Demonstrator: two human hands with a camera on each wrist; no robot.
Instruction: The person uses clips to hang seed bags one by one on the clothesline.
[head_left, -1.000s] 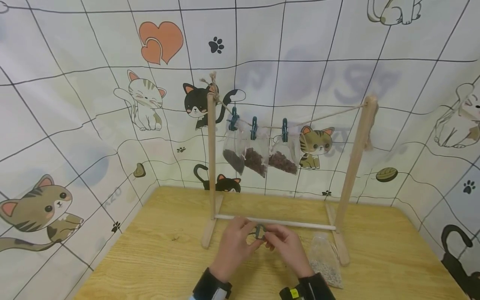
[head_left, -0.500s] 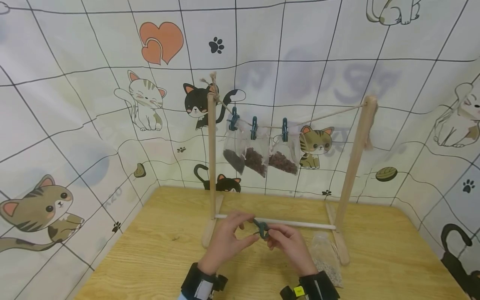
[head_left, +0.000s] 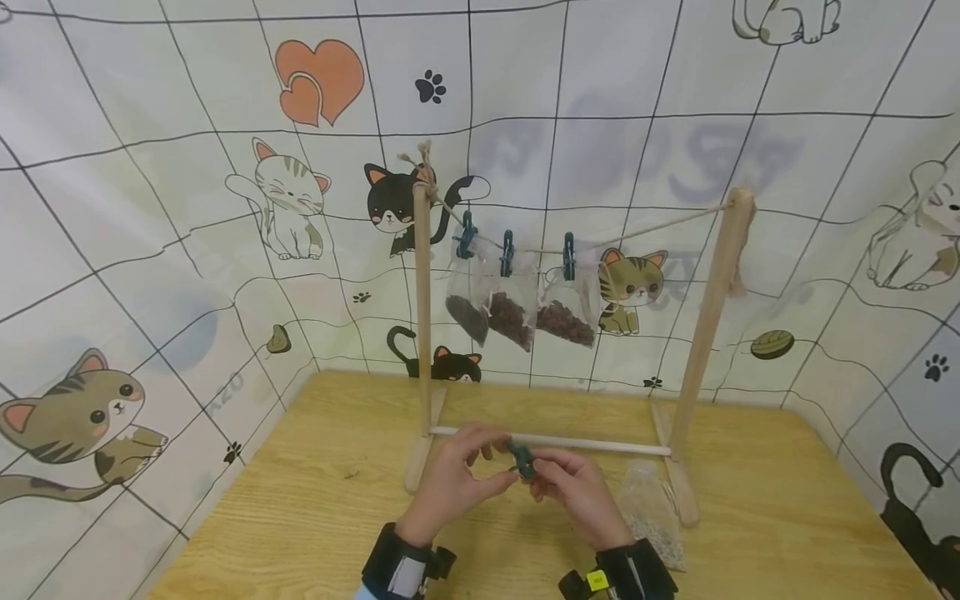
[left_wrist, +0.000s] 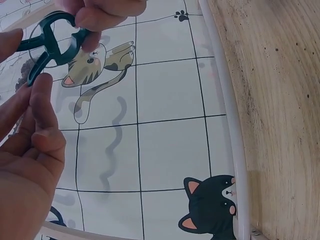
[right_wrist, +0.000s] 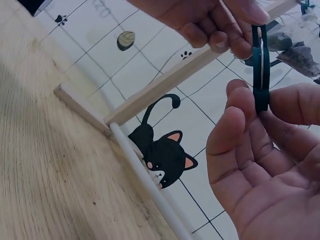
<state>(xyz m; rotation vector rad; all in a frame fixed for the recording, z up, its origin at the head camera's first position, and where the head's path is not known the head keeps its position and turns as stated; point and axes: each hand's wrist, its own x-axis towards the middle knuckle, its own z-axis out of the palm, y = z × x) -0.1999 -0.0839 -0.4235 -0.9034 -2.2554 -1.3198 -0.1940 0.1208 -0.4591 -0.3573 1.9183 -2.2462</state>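
A dark green plastic clothespin (head_left: 521, 460) is held between both hands above the table, in front of the wooden rack. In the left wrist view the clothespin (left_wrist: 51, 44) shows its rounded end and two spread handles. My left hand (head_left: 456, 485) pinches it by the handle ends, thumb and fingers wide apart. The right hand (head_left: 583, 496) grips the rounded end between thumb and forefinger. The right wrist view shows the clothespin (right_wrist: 257, 75) edge-on between the fingertips. A clear bag (head_left: 654, 521) of small whitish bits lies beside the right forearm, partly hidden by it.
Behind the hands stands a wooden rack (head_left: 697, 333) with a white crossbar (head_left: 585, 445). From its sagging rope (head_left: 660, 225), green clothespins (head_left: 569, 257) hold three clear bags with dark or reddish contents, such as the right bag (head_left: 566, 323). A cat-print sheet surrounds the wooden table (head_left: 315, 483).
My left hand has shifted slightly left, its thumb and fingers spreading onto the clothespin's handles. The clothespin has turned in the right fingers. Hanging bags and the bag on the table stay put.
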